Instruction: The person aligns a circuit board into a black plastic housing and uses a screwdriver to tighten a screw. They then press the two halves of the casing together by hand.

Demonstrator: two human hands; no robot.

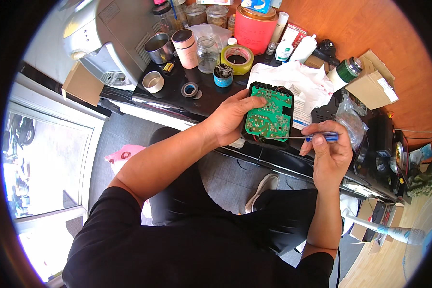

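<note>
A green circuit board (270,113) sits in a black housing, held up at the front edge of the black table. My left hand (233,115) grips its left side, with the thumb lying over the board's face. Between the fingers of my right hand (329,149) is a screwdriver (321,137) with a blue, clear handle. Its thin shaft points left across the lower edge of the board; whether the tip touches the board I cannot tell. Behind the board lie a crumpled white plastic bag (293,79) and a printed paper (301,108).
Yellow tape (237,59), a glass jar (207,55), a pink tumbler (185,49), a metal cup (153,81) and a small blue pot (223,76) stand behind my left hand. A red canister (255,31) is further back. Cardboard (373,79) leans at right, near a fan (417,237).
</note>
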